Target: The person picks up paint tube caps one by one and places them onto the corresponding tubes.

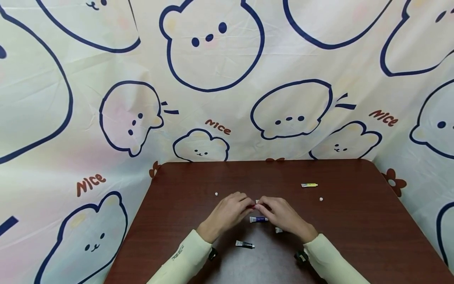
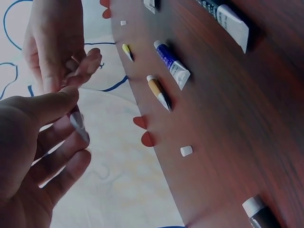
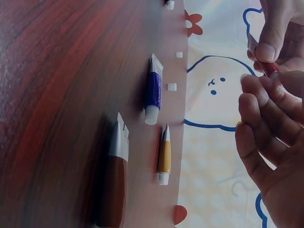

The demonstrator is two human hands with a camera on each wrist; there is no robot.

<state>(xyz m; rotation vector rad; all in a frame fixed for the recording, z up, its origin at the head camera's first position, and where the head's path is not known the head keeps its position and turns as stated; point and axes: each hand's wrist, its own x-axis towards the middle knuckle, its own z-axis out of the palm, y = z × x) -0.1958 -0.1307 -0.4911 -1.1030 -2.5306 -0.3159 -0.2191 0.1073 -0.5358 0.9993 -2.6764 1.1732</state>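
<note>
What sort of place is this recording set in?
Probably an indoor corner screened off for filming tabletop work, though the room beyond is hidden. A creased cartoon-print sheet hangs behind and beside a dark wood-look table, where small tubes, perhaps of paint, lie about.

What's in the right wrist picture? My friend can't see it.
The left hand and right hand hold a small red tube. On a dark wooden table lie a blue tube, an orange tube, a brown tube and two white caps.
</note>
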